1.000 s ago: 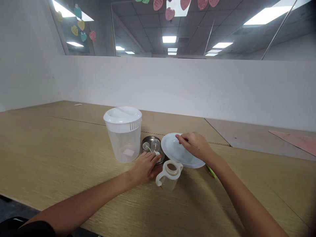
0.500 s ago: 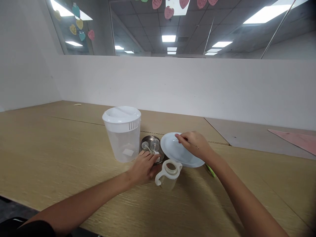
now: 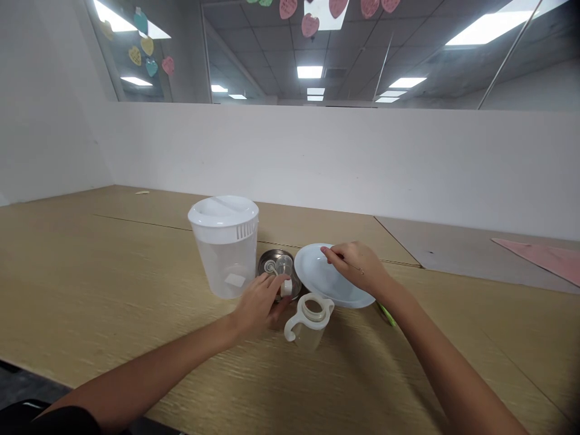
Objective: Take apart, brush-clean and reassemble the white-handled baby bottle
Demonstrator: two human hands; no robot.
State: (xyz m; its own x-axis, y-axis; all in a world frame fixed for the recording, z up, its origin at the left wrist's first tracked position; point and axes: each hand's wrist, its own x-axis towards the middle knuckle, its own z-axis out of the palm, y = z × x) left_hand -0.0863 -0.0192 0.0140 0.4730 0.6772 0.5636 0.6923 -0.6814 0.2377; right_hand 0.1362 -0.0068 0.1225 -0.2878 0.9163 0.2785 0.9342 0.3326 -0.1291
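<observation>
My left hand (image 3: 259, 302) reaches over the near rim of a round metal bowl (image 3: 261, 261), thumb and fingers apart. Between them shows a small white part (image 3: 286, 288), lying in the bowl beside a clear cup-shaped piece (image 3: 284, 264) and a white ring-like part (image 3: 270, 266). Closed over a pale blue plate (image 3: 317, 281), my right hand (image 3: 360, 263) has a thin stick-like thing (image 3: 352, 265) in its fingers; its kind is unclear. In front of the bowl and plate stands a clear bottle (image 3: 309, 337) with a white handled collar (image 3: 293, 326), open at the top.
A tall translucent bucket (image 3: 228, 257) with a white lid (image 3: 223, 209) stands left of the bowl. Something thin and green (image 3: 386, 314) sticks out below the plate. A pink cloth-like sheet (image 3: 544, 258) lies at the far right. The white wall (image 3: 290, 157) bounds the table behind.
My left hand has shifted slightly left, its fingers lifting and spreading from the thumb, so the white part shows more. My right hand, the plate and the bottle have stayed put.
</observation>
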